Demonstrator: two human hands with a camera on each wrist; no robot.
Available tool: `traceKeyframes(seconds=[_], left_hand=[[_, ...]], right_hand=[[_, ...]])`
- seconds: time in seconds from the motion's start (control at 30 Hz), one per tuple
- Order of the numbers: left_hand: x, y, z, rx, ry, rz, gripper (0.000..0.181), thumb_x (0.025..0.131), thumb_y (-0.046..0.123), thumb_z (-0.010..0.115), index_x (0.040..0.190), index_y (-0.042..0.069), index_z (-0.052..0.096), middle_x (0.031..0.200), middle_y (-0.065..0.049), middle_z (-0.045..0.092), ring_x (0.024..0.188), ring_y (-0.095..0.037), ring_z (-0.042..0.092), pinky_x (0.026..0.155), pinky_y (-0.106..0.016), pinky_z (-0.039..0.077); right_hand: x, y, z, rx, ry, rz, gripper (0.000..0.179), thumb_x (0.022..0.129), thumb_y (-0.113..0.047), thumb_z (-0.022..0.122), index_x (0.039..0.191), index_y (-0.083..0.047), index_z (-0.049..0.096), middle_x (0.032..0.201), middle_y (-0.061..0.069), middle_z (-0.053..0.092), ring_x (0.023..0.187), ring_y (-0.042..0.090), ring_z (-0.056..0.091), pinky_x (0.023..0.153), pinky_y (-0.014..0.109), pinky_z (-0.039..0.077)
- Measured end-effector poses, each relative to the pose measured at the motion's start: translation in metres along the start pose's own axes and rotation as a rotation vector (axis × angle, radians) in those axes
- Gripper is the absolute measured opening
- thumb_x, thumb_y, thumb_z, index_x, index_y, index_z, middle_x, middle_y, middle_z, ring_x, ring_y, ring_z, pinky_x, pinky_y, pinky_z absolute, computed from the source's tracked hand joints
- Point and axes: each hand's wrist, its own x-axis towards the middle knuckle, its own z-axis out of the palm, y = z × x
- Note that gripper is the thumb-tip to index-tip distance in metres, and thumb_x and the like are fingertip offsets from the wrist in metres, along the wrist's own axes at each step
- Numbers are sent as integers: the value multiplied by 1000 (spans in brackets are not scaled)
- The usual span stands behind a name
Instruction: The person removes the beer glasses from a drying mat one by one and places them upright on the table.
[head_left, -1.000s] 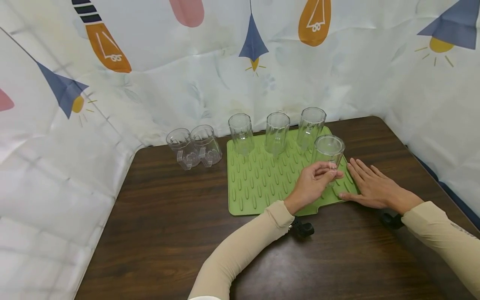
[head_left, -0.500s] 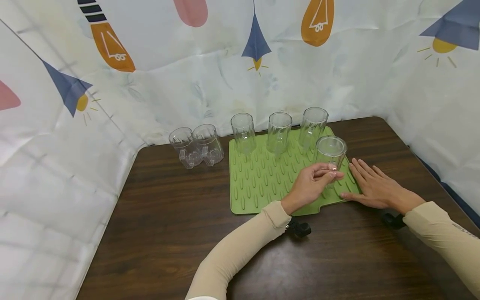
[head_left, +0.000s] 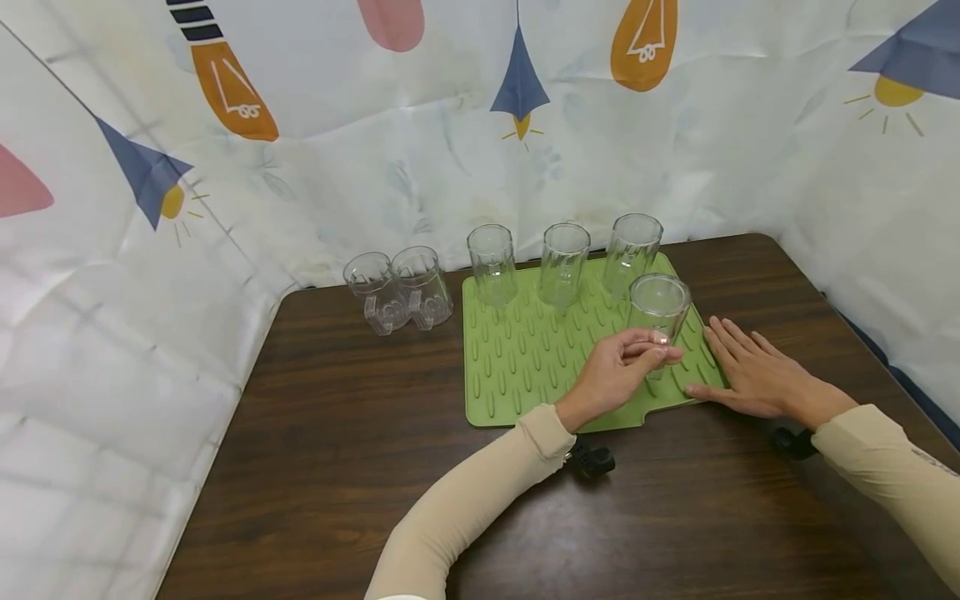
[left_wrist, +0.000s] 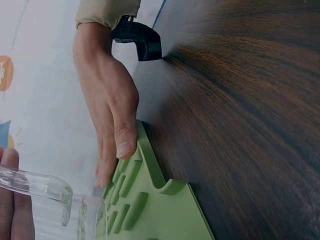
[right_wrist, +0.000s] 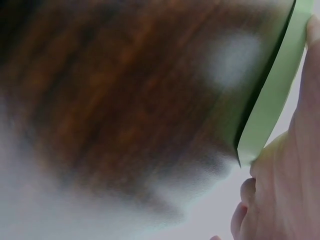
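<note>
My left hand (head_left: 617,367) pinches the handle of a clear glass mug (head_left: 658,300) over the right part of a green ribbed drying mat (head_left: 517,367). The left wrist view shows two of its fingers (left_wrist: 21,212) behind the clear handle (left_wrist: 37,182); whether the mug touches the mat I cannot tell. My right hand (head_left: 757,375) lies with straight fingers along the mat's right front corner, thumb on its edge. Behind the held mug, three clear glass mugs stand in a row on the mat: one left (head_left: 492,267), one middle (head_left: 564,267), one right (head_left: 632,254).
Two more clear mugs, one outer (head_left: 377,292) and one inner (head_left: 422,287), stand close together on the dark wooden table (head_left: 337,433) left of the mat. A printed white curtain (head_left: 360,183) hangs behind the table and along its sides.
The left hand and its mug have shifted slightly left relative to the mat. The right hand keeps its place on the mat's corner. The head view has turned a little left.
</note>
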Motion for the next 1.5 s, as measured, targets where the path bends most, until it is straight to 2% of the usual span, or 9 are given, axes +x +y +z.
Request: traceKeyframes(seconds=[0.23, 0.43, 0.57, 0.77, 1.03, 1.13, 1.23, 1.43, 1.5], left_hand=[[-6, 3, -5, 46, -12, 8, 33, 108, 17, 55, 136, -1, 59, 128, -19, 73, 119, -23, 73, 104, -43, 59], [-10, 6, -10, 53, 1, 12, 33, 108, 18, 56, 135, -1, 60, 127, -20, 73, 120, -37, 71, 102, -51, 58], [-13, 7, -13, 56, 4, 21, 34, 108, 19, 56, 136, -1, 59, 127, -20, 73, 119, -38, 71, 101, -58, 57], [-18, 9, -18, 36, 15, 13, 33, 107, 17, 57, 135, 0, 60, 127, -21, 73, 119, -37, 71, 103, -53, 58], [-24, 11, -24, -32, 17, 46, 30, 106, 12, 57, 131, -5, 60, 127, -28, 70, 120, -47, 67, 105, -49, 58], [-27, 10, -27, -36, 28, 42, 30, 106, 12, 57, 131, -5, 60, 127, -27, 70, 120, -46, 68, 104, -46, 59], [-31, 9, -30, -34, 46, 40, 30, 106, 13, 58, 131, -3, 61, 126, -25, 71, 118, -46, 69, 104, -52, 57], [-37, 11, -38, 4, 60, 37, 29, 106, 16, 59, 131, 0, 62, 127, -22, 73, 114, -25, 75, 104, -56, 55], [-39, 12, -41, 0, 61, 30, 30, 106, 15, 58, 131, -1, 61, 127, -22, 72, 114, -25, 75, 104, -57, 55]], right_hand=[[0, 0, -1, -14, 2, -1, 112, 95, -72, 53, 163, 7, 11, 171, 31, 6, 160, 49, 5, 123, 74, 12], [1, 1, 1, -22, 4, 4, 113, 95, -74, 52, 163, 7, 10, 171, 31, 6, 160, 49, 4, 123, 75, 12], [1, 1, 1, -18, 6, 4, 113, 95, -73, 52, 163, 6, 9, 171, 31, 5, 160, 49, 3, 123, 75, 12], [0, 1, 1, -7, 7, 3, 113, 96, -72, 53, 163, 6, 8, 171, 31, 3, 160, 49, 1, 122, 75, 12], [0, 1, 2, -19, 12, 1, 112, 96, -72, 53, 163, 7, 9, 171, 32, 3, 160, 50, 2, 122, 76, 13], [0, 2, 2, -12, 11, -1, 112, 96, -71, 54, 163, 6, 9, 171, 32, 3, 160, 50, 2, 122, 75, 12], [0, 3, 2, -3, 9, -3, 112, 96, -71, 54, 163, 6, 8, 171, 32, 2, 160, 51, 1, 122, 76, 12], [0, 1, 1, -3, 14, -7, 112, 96, -69, 56, 163, 7, 9, 171, 32, 3, 159, 52, 2, 121, 77, 12], [-1, 0, 0, -4, 14, -10, 111, 96, -69, 57, 163, 7, 10, 171, 32, 3, 159, 52, 2, 121, 77, 13]])
